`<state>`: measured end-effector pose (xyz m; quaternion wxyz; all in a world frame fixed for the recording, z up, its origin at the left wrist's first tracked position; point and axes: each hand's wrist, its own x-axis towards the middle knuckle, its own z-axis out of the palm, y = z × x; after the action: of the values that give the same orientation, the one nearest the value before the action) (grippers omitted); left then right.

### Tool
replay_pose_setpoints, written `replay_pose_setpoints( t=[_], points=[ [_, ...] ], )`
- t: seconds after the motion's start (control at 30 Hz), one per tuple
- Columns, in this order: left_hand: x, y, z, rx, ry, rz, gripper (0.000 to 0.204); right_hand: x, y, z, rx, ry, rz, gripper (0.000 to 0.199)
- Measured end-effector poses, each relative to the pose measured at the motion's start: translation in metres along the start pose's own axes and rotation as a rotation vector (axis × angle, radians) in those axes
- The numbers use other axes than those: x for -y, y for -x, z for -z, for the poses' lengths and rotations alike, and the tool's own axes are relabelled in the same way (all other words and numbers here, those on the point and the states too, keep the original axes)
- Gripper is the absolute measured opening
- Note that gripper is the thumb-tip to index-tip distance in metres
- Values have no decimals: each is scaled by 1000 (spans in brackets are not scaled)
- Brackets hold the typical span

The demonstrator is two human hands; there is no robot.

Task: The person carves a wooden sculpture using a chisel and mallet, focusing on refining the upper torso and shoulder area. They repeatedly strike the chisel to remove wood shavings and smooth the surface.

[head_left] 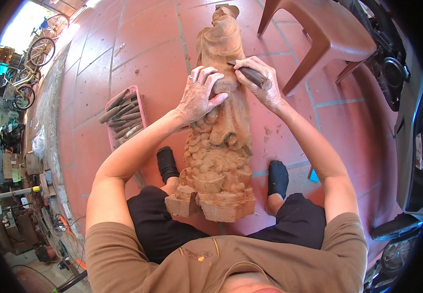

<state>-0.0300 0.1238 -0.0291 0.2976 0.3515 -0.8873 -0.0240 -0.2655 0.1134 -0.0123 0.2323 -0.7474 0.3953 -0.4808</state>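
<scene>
Your right hand (pixel 259 80) is closed around a dark-handled chisel (pixel 250 74), fingers wrapped over the handle, with the tip of the tool pointing left and meeting the wood near the middle of the statue. Your left hand (pixel 199 95) lies flat on the same part of the carving, just beside the chisel tip, fingers spread and curled over the wood and the thumb pressing the front; it grips nothing but the statue itself, and a ring shows on one finger. The wooden statue (pixel 219 141) is a tall, pale reddish-brown figure, lying tilted away from you, its blocky base near your lap between your knees and its head far out on the floor. Its lower half is carved into rounded, scale-like lumps. Your feet in black socks (pixel 278 178) rest on either side of the base. To your left, well apart from the statue, a pink tray (pixel 143 105) holds a row of more chisels with wooden handles. The floor (pixel 138 53) is red tile with a few wood chips scattered on it. Beyond your right hand stands a reddish-brown plastic stool (pixel 319 34). Bicycles (pixel 36 53) are parked far off at the upper left.
</scene>
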Motion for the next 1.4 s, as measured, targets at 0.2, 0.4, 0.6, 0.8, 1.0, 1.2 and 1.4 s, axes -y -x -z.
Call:
replay_pose_setpoints(
  t=[0.2,0.4,0.6,0.8,1.0,1.2,1.4],
  points=[
    [0,1,1,5,1,8,57,5,-6,3,-33,-149,-108,14],
    [-1,0,0,10,12,13,56,5,0,0,-24,-9,-79,14],
    [2,2,-1,14,-11,15,55,6,-18,6,-19,-300,-318,18],
    [0,0,-1,13,0,18,55,3,-20,-8,-92,-82,-73,16],
    [1,3,-1,8,3,23,56,17,-11,-5,-29,33,-28,12],
    [0,2,0,17,7,32,57,16,-27,-1,-90,-143,-219,13],
    [-1,1,-1,19,2,35,57,15,-13,-11,-14,158,48,14]
  ],
)
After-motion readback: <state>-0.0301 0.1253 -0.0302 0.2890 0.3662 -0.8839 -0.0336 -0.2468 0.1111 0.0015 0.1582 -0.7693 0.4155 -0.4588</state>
